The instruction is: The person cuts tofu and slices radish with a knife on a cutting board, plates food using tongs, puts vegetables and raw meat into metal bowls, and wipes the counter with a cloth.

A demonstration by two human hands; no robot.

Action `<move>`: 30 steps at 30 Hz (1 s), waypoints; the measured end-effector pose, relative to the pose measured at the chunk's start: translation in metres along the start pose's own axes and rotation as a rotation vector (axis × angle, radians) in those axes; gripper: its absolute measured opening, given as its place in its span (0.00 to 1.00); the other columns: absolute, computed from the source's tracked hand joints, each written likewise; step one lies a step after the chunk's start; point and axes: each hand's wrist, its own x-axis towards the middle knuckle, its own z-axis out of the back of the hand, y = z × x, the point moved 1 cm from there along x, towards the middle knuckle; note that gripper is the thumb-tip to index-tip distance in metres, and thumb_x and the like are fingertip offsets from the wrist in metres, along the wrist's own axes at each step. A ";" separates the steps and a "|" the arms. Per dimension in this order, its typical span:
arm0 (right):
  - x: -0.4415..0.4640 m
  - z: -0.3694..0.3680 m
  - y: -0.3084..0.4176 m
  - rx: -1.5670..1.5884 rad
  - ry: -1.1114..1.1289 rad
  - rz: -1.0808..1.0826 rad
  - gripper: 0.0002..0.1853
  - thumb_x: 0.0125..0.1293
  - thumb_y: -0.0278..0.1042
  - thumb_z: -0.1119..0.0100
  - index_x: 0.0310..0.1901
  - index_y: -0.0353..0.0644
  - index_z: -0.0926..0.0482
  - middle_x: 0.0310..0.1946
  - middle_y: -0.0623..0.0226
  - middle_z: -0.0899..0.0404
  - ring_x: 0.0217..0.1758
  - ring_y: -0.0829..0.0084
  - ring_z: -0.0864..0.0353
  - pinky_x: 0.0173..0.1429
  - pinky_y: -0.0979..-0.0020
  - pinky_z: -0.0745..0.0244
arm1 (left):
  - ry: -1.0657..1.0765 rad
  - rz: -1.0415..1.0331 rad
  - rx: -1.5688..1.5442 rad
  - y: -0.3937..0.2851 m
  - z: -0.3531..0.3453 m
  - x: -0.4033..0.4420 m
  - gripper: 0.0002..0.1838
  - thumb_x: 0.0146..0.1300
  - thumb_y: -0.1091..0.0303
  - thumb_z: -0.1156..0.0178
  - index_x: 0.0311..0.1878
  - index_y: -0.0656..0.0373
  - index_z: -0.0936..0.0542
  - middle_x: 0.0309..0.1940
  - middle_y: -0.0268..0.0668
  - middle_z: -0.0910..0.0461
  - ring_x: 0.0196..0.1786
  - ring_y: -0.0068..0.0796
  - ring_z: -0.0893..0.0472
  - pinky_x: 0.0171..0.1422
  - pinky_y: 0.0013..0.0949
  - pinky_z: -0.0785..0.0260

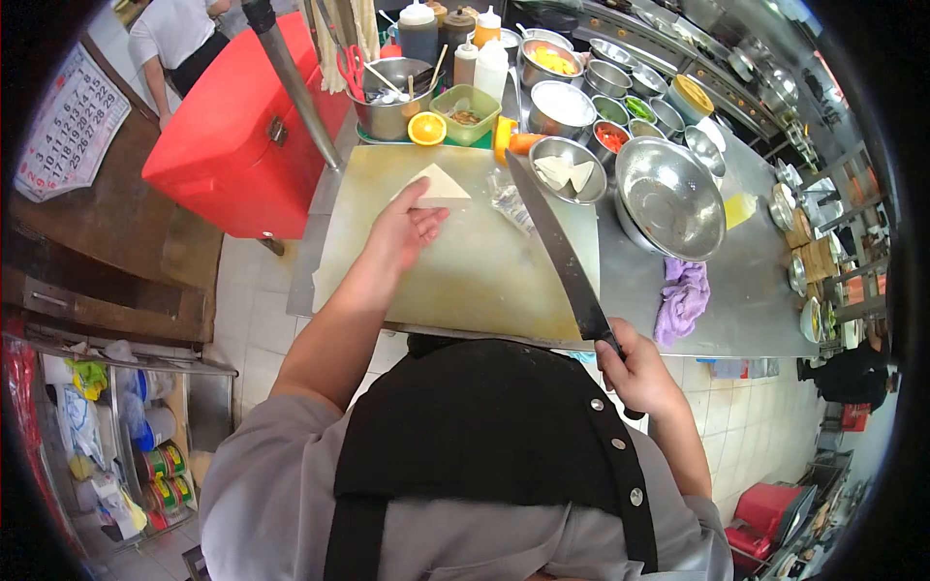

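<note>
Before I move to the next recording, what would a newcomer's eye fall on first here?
Probably the long knife in the person's right hand, its blade slanting over the right side of the cutting board. Next, the bright red box beyond the board's left edge, and the pale triangular block by the left hand near the board's far edge.

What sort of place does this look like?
Probably a commercial kitchen: a long-bladed, black-handled metal knife in the person's right hand, a pale rectangular cutting board, and a large, round, shiny metal bowl point to it.
</note>
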 end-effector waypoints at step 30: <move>-0.007 -0.002 0.037 -0.484 -0.113 0.221 0.16 0.67 0.32 0.42 0.55 0.39 0.26 0.36 0.47 0.18 0.40 0.44 0.18 0.44 0.51 0.24 | 0.337 -0.058 0.221 0.007 -0.042 -0.037 0.22 0.72 0.65 0.46 0.66 0.61 0.31 0.60 0.36 0.23 0.59 0.29 0.20 0.59 0.34 0.28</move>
